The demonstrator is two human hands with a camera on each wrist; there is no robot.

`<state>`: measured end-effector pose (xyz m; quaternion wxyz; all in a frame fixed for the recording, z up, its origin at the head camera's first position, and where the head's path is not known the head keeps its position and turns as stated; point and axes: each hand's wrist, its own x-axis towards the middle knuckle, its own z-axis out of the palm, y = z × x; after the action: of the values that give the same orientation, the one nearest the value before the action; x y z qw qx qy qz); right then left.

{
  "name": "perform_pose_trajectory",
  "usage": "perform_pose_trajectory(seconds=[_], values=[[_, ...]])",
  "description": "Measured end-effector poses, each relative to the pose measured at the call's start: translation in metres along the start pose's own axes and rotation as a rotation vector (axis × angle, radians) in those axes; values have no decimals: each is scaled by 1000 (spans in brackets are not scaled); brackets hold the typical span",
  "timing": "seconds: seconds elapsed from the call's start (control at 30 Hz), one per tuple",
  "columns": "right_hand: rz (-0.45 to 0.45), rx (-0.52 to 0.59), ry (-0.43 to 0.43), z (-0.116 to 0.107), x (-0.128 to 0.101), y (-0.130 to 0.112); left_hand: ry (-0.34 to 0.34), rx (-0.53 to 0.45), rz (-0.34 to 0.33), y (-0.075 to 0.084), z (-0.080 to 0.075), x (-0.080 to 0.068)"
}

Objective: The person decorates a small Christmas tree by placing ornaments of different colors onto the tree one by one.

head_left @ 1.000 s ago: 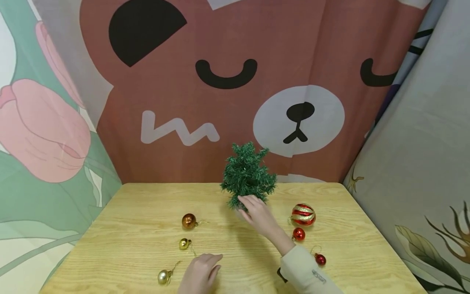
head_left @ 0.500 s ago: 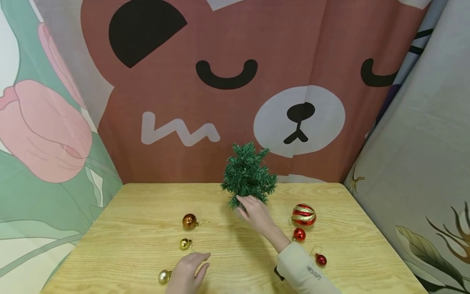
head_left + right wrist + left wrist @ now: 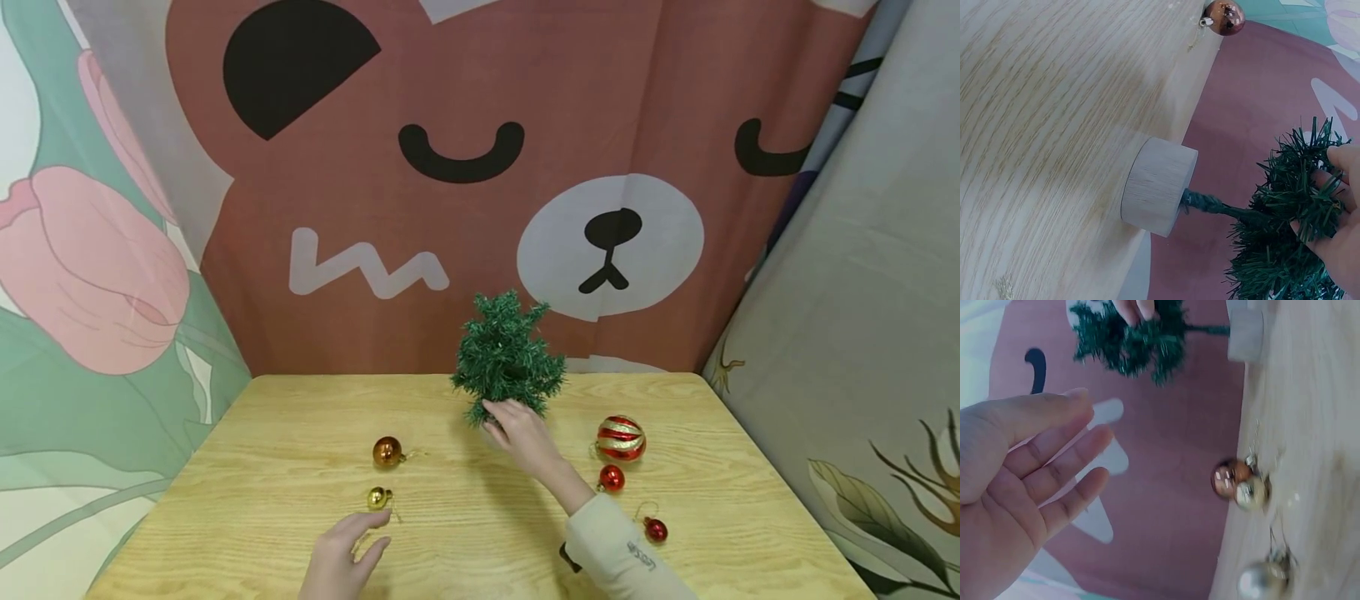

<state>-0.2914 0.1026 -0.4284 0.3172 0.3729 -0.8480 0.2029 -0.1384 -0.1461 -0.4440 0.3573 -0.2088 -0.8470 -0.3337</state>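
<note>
A person sat at a light wooden table (image 3: pixel 675 567) in front of a cartoon bear curtain (image 3: pixel 465 167). The head view showed the whole layout: a small green artificial tree (image 3: pixel 506 354) stood near the table's far edge, with 2 gold baubles to its left and 3 red ones to its right. Only the right wrist view showed the tree's base, a pale round wooden disc (image 3: pixel 1157 185) with a thin green stem rising from it. Only the left wrist view showed a silver bauble (image 3: pixel 1263 579) lying near the hand; in the head view that hand hid it.

The right hand (image 3: pixel 525 433) pinched the tree's lower branches, fingertips (image 3: pixel 1335 156) curled into the bristly needles. The left hand (image 3: pixel 341 550) hovered above the table with fingers loosely spread, holding nothing, just beside the smaller gold bauble (image 3: pixel 377 498).

The largest ornament (image 3: pixel 620 438) was red with gold stripes. Small grey writing on the beige sleeve (image 3: pixel 622 558) was too blurred to read.
</note>
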Motion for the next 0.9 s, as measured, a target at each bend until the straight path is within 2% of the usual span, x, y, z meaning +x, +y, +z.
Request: perform_pose_trajectory(seconds=[0.13, 0.23, 0.33, 0.47, 0.57, 0.63, 0.73, 0.9], values=[[13, 3, -12, -1, 0, 0, 49, 11, -33, -11, -8, -4], [12, 1, -22, -1, 0, 0, 48, 7, -111, -17, -15, -6], [8, 4, -28, -2, 1, 0, -15, 38, -207, -22, -22, -8], [-5, 5, -33, -3, 1, 0, -159, 56, -366, -28, -31, -9], [-12, 7, -30, -2, 2, 0, -246, 6, -512, -33, -36, -10], [-11, 12, -27, -2, 2, 0, -281, -37, -596, -37, -37, -11], [-1, 8, -31, -1, 3, 0, -308, -87, -668, -44, -36, -13], [9, -4, -45, -1, 4, -1, -334, -116, -730, -52, -32, -18]])
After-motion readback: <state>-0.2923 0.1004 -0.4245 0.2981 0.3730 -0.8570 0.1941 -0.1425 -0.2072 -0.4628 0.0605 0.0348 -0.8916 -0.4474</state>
